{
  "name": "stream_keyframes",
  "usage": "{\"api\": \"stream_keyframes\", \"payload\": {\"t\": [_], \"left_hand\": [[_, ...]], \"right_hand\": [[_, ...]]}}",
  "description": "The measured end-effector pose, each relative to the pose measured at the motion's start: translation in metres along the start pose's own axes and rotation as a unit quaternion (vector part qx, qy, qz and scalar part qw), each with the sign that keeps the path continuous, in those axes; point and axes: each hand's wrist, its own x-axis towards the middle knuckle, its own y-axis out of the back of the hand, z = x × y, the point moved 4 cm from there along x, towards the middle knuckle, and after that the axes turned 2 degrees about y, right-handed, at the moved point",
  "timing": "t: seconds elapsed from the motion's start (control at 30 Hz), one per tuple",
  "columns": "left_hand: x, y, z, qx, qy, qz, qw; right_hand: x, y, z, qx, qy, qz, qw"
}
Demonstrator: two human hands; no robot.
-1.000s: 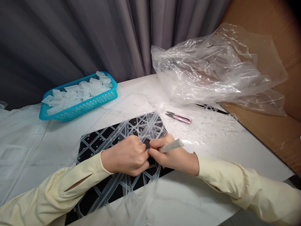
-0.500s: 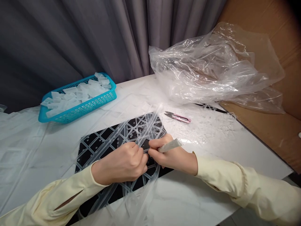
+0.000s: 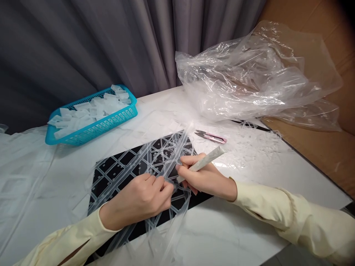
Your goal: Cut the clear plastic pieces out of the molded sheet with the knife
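Note:
My right hand [image 3: 206, 175] is closed around a slim tool with a whitish wrapped handle [image 3: 209, 158]; its lower end is hard to make out. My left hand [image 3: 141, 197], fingers curled, rests over clear plastic strips and frames [image 3: 172, 159] and pinches part of them. These frames form a crossed lattice on a black mat [image 3: 104, 181], and some trail off its front edge. Beyond my right hand lie thread snips [image 3: 211, 136] with pink handles.
At the back left stands a blue basket [image 3: 105, 123] full of translucent pieces. A crumpled clear bag [image 3: 249, 81] lies at the back right, with thin plastic scraps [image 3: 255, 147] before it. More plastic frames [image 3: 19, 188] cover the left side.
My right hand has moved slightly right, away from my left, and the tool's handle now points further up and right. My left hand has shifted a little left and down.

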Motion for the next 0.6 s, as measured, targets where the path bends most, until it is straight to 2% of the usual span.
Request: {"api": "stream_keyframes", "payload": {"t": [0.2, 0.4, 0.5, 0.6], "left_hand": [[0.005, -0.001, 0.002, -0.062, 0.022, -0.038, 0.997], [-0.016, 0.001, -0.006, -0.139, 0.141, 0.055, 0.979], [-0.029, -0.008, -0.009, -0.194, 0.177, 0.049, 0.964], [-0.036, -0.016, -0.008, -0.230, 0.177, 0.047, 0.956]], "right_hand": [[0.002, 0.000, 0.004, -0.013, 0.013, -0.008, 1.000], [0.000, 0.001, 0.006, 0.047, -0.004, -0.044, 0.998], [-0.001, 0.001, 0.007, 0.060, -0.014, -0.057, 0.996], [-0.002, 0.001, 0.010, 0.074, -0.049, -0.063, 0.994]]}}
